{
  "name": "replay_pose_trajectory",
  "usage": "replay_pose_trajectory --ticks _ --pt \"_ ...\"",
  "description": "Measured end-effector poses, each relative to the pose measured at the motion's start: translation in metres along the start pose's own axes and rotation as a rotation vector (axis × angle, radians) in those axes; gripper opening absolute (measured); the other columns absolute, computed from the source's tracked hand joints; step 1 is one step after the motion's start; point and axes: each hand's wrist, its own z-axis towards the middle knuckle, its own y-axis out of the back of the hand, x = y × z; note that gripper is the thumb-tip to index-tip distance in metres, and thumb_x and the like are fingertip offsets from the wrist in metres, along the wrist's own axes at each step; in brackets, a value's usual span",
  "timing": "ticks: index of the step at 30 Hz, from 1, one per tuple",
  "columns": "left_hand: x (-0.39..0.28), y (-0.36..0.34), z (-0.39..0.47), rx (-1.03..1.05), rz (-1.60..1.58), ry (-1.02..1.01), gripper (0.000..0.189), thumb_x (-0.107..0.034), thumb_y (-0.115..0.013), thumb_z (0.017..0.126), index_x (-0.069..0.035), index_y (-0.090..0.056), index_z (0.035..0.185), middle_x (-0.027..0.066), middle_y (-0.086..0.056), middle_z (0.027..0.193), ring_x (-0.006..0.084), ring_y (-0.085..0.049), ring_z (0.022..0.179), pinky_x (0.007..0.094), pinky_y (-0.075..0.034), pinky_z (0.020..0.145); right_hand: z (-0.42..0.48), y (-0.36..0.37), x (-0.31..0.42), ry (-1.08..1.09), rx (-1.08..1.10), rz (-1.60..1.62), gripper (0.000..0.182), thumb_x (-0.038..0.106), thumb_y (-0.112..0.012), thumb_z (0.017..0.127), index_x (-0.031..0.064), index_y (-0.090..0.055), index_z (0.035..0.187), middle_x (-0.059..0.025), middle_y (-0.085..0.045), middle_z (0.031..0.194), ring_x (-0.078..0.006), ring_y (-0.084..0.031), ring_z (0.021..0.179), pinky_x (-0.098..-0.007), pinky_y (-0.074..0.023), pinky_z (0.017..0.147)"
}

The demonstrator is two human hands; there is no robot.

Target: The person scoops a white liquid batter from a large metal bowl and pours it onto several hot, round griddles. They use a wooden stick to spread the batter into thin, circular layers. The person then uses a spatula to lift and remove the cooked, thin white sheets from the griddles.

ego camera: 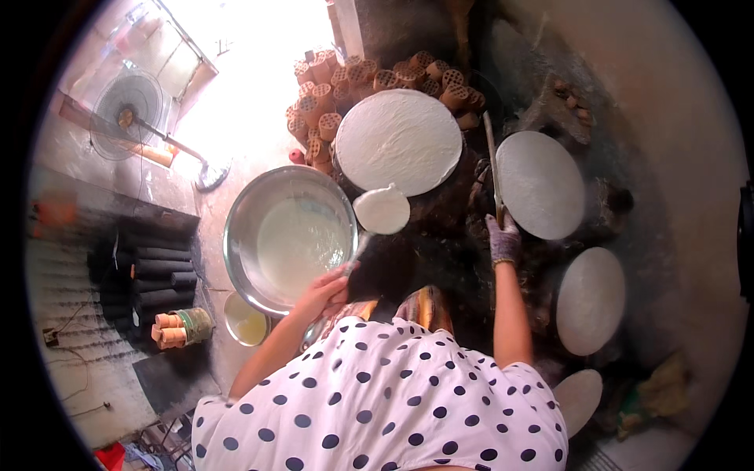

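Note:
My bare left hand [326,294] grips the handle of a ladle [382,210] whose bowl is covered with white batter. The ladle is just right of a wide metal basin [233,235] with thin white batter [300,241] inside. Beyond the ladle lies a large round surface [398,141] coated in uneven white. In a knitted work glove, my right hand [504,240] holds a long thin stick [490,150] pointing away from me. To its right is a smooth pale disc [541,185]; whether it is a lid or a pan I cannot tell.
Two more pale discs [591,301] [577,400] curve down the right side. Spent honeycomb briquettes [330,126] are heaped at the back. At left stand a pedestal fan [126,115], black briquette stacks [165,271] and a small bowl of yellowish liquid [250,329].

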Motion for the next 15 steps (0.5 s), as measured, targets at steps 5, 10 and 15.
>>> replay_pose_trajectory --ticks 5,10,15 --pt "-0.005 0.021 0.002 -0.092 -0.367 -0.035 0.037 -0.017 -0.037 0.101 -0.009 -0.039 0.137 -0.0047 -0.033 0.057 0.0059 -0.033 0.036 0.0207 -0.027 0.031 0.017 -0.091 0.014 -0.590 0.299 0.460 0.013 0.022 -0.065 0.086 0.0124 -0.066 0.095 0.0019 -0.054 0.059 -0.0085 -0.046 0.041 -0.0245 -0.0367 0.039" --pt "-0.006 0.030 -0.023 -0.233 -0.335 -0.261 0.041 -0.014 -0.040 0.100 -0.008 -0.037 0.140 -0.0035 -0.036 0.059 0.0055 -0.030 0.037 0.0202 -0.025 0.033 0.109 -0.129 0.026 -0.750 0.234 0.287 0.027 0.037 -0.059 0.088 0.0108 -0.057 0.083 -0.0055 -0.059 0.059 -0.0183 -0.051 0.039 -0.0321 -0.0413 0.036" --pt "-0.025 0.035 -0.022 -0.387 -0.288 -0.265 0.045 -0.013 -0.040 0.099 -0.007 -0.032 0.142 -0.0043 -0.035 0.060 0.0047 -0.032 0.037 0.0198 -0.029 0.032 0.166 -0.159 0.049 -0.752 0.285 0.248 0.022 0.021 -0.060 0.090 0.0057 -0.056 0.105 -0.0060 -0.060 0.066 -0.0169 -0.058 0.044 -0.0303 -0.0440 0.036"
